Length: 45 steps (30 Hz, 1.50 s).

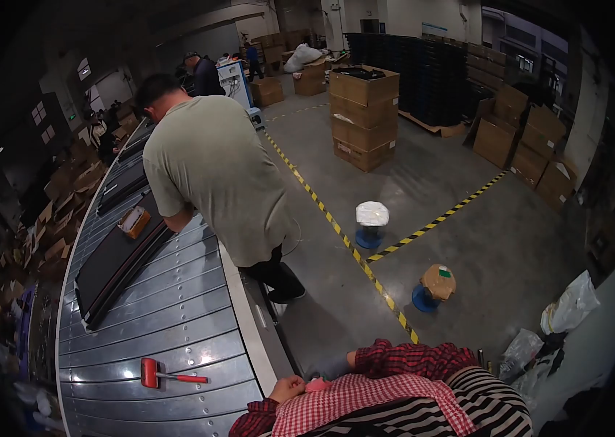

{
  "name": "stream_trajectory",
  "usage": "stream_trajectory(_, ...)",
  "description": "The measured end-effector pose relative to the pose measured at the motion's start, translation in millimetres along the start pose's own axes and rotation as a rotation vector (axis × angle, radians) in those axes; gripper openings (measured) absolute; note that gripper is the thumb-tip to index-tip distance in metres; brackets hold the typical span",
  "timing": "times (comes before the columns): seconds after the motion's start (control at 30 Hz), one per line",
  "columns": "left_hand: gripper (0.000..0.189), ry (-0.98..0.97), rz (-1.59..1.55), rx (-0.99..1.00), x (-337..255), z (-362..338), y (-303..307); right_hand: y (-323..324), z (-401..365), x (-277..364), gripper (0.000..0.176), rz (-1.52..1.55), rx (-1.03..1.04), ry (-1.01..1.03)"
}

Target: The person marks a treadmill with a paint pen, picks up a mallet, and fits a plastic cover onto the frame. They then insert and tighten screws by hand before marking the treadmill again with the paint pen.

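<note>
My left hand (pixel 288 388) is bare and curled closed near the conveyor's front edge, close against my body. What it holds, if anything, is hidden. A small pink thing (pixel 317 385) shows just right of it, by my red checked apron (pixel 366 402). Across my front reaches my right hand (pixel 332 365), which looks covered in grey; its fingers are blurred and mostly hidden. Left of both hands, a red mallet (pixel 149 372) lies on the metal slat conveyor (pixel 198 320), its handle pointing toward me.
Ahead, a person (pixel 213 160) in a pale shirt leans over the conveyor. Long black panels (pixel 114 266) lie there, one bearing an open small box (pixel 134 222). Two stools (pixel 435 284) stand on the taped floor at right. Behind are stacked cartons (pixel 364 120); cardboard (pixel 53 233) is heaped at left.
</note>
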State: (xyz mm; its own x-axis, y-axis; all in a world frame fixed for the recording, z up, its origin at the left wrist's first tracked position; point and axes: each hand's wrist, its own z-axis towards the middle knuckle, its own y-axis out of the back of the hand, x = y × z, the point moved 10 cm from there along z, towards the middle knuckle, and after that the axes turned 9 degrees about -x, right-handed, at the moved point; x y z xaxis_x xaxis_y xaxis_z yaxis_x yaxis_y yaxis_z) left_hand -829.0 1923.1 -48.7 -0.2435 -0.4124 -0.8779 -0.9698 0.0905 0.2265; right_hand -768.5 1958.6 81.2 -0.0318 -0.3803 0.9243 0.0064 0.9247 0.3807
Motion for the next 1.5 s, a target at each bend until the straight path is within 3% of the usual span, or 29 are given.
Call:
stream_trajectory(0.07,0.030,-0.002,0.047,0.049,16,3,-15,-2,-9,-8,0.033,0.047,0.000,-0.039)
stream_trajectory(0.13,0.031,0.022,0.077,0.145,-19,-6,-26,-3,-16,-7,0.042,0.098,0.001,-0.078)
stream_trajectory(0.2,0.033,0.049,0.114,0.239,-55,-20,-34,-13,-25,-3,0.044,-0.017,0.172,-0.161)
stream_trajectory(0.23,0.035,0.056,0.135,0.247,-69,-24,-35,-15,-26,-3,0.044,-0.017,0.166,-0.155)
stream_trajectory(0.3,0.038,0.065,0.160,0.257,-70,-23,-37,-3,-28,12,0.033,0.079,-0.041,0.017)
stream_trajectory(0.4,0.039,-0.066,0.273,0.379,-39,2,-57,-5,-28,2,0.036,0.035,-0.025,-0.118)
stream_trajectory(0.47,0.036,1.020,-0.313,0.554,46,-26,-86,-6,-33,-3,0.037,0.058,-0.067,-0.126)
stream_trajectory(0.5,0.036,1.017,-0.308,0.552,64,-23,-84,-4,-37,-7,0.039,0.077,-0.106,-0.140)
stream_trajectory(0.57,0.031,0.314,-0.147,0.650,51,6,-84,-5,-47,-12,0.039,0.097,-0.134,-0.153)
stream_trajectory(0.6,0.031,0.311,-0.146,0.651,46,3,-86,-3,-51,-15,0.040,0.123,-0.159,-0.167)
stream_trajectory(0.67,0.028,0.629,-0.236,0.368,65,-2,-71,-6,-58,-21,0.040,0.114,-0.149,-0.199)
stream_trajectory(0.8,0.027,0.642,-0.370,0.404,84,1,-82,-5,-71,-21,0.039,0.121,-0.167,-0.225)
stream_trajectory(0.87,0.030,0.858,-0.349,0.469,116,-3,-99,-5,-75,-17,0.039,0.099,-0.158,-0.234)
stream_trajectory(0.9,0.030,0.858,-0.352,0.470,160,9,-112,-7,-78,-17,0.039,0.078,-0.143,-0.243)
stream_trajectory(0.97,0.033,-0.172,0.918,0.452,180,74,-122,-11,-81,-18,0.038,0.111,-0.149,-0.221)
stream_trajectory(1.13,0.033,-0.121,0.813,0.428,146,81,-144,-18,-81,-22,0.037,0.111,-0.134,-0.204)
stream_trajectory(1.33,0.032,-0.040,0.669,0.385,87,87,-166,-26,-87,-25,0.036,-0.111,0.002,-0.351)
stream_trajectory(1.4,0.031,-0.014,0.612,0.353,82,79,-164,-5,-97,-11,0.034,0.084,-0.250,-0.245)
stream_trajectory(1.43,0.031,-0.005,0.582,0.337,81,75,-164,-3,-104,-15,0.034,0.080,-0.243,-0.243)
stream_trajectory(1.5,0.031,0.006,0.520,0.311,68,77,-173,18,-138,-54,0.033,0.652,-0.544,-0.444)
